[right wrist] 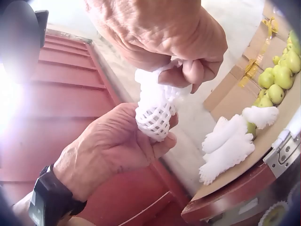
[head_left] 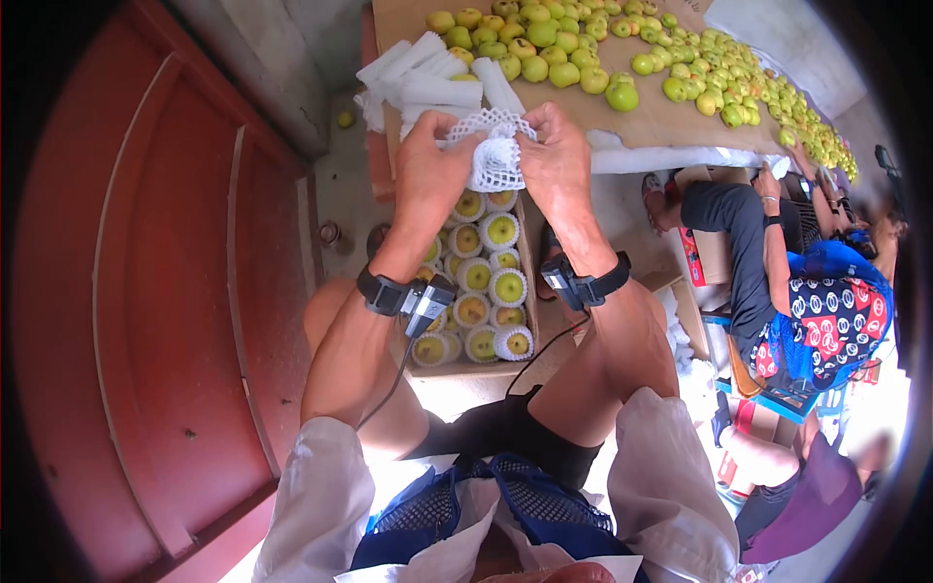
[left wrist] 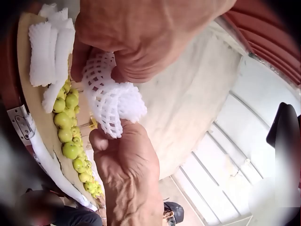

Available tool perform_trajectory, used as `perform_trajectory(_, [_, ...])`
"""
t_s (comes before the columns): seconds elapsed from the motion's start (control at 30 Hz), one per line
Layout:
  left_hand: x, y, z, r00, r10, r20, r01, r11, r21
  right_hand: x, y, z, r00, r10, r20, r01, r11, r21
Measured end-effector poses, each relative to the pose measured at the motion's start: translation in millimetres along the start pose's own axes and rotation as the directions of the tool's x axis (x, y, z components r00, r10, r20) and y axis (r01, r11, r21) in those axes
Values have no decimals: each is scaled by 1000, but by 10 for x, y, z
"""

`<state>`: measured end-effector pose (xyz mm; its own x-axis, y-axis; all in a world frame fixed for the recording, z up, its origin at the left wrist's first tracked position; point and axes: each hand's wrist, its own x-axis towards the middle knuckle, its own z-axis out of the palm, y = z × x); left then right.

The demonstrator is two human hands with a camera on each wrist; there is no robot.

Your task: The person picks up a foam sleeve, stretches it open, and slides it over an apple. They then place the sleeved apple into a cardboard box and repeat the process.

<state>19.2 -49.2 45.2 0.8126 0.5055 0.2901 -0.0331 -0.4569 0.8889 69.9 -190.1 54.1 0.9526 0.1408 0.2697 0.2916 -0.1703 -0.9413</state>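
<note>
A white foam fruit net (head_left: 498, 165) is stretched between my two hands above the near edge of the table. My left hand (head_left: 434, 173) pinches its left side, thumb and fingers curled on the mesh. On the opposite side my right hand (head_left: 558, 163) grips the rim with thumb and bent fingers. The right wrist view shows the foam net (right wrist: 154, 123) bunched at one end and spread at the other, and no apple shows through its mesh. Below the hands, a box (head_left: 531, 282) holds rows of apples (head_left: 508, 286) in the same kind of white nets.
Flat foam nets (head_left: 442, 92) lie piled at the table's left corner. Loose green apples (head_left: 564, 73) cover much of the cardboard-topped table (head_left: 583, 112). A red door (head_left: 146, 291) stands at left. Other people sit at right, one in a patterned top (head_left: 826, 321).
</note>
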Motion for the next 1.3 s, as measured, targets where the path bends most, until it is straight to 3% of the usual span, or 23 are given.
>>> perform_trajectory(0.1, [7, -13, 0, 934, -266, 238, 343, 856, -388, 60, 156, 6, 999, -25, -31, 26, 999, 35])
perform_trajectory(0.2, [27, 22, -94, 849, -271, 453, 501, 686, -527, 173, 321, -42, 998, -9, -62, 12, 999, 53])
perform_trajectory(0.4, [-29, 40, -122, 786, -128, 605, 571, 526, -631, 300, 471, -103, 994, 18, -108, -4, 992, 124])
perform_trajectory(0.57, [-26, 31, -93, 794, -189, 578, 566, 579, -587, 256, 428, -63, 996, 20, -91, -8, 991, 135])
perform_trajectory(0.7, [7, -15, -87, 836, -277, 473, 524, 659, -540, 145, 202, -81, 996, 13, -87, -13, 1000, 9])
perform_trajectory(0.8, [-24, 26, -32, 914, -275, 299, 370, 866, -336, 74, 88, -95, 997, -17, -77, 9, 995, -102])
perform_trajectory(0.87, [-80, 56, -15, 976, -131, 177, 135, 991, -14, 30, 72, -79, 998, -33, -54, 26, 991, -132])
perform_trajectory(0.9, [-98, 65, -4, 990, -42, 137, 19, 987, 160, 17, 73, -69, 996, -70, -59, 60, 987, -148])
perform_trajectory(1.0, [-95, -6, 58, 993, 29, 114, -50, 980, 193, -4, 94, -43, 986, -154, -65, 141, 975, -169])
perform_trajectory(1.1, [-57, -47, 43, 971, -63, 231, 69, 997, -17, 32, 171, -38, 989, -143, -45, 136, 983, -121])
perform_trajectory(1.2, [-56, 98, -16, 908, -219, 356, 325, 905, -274, 110, 221, -107, 998, -62, 9, 62, 996, -65])
perform_trajectory(1.3, [33, 72, -94, 797, -257, 546, 485, 811, -327, 170, 247, -168, 998, -12, 61, 14, 999, -34])
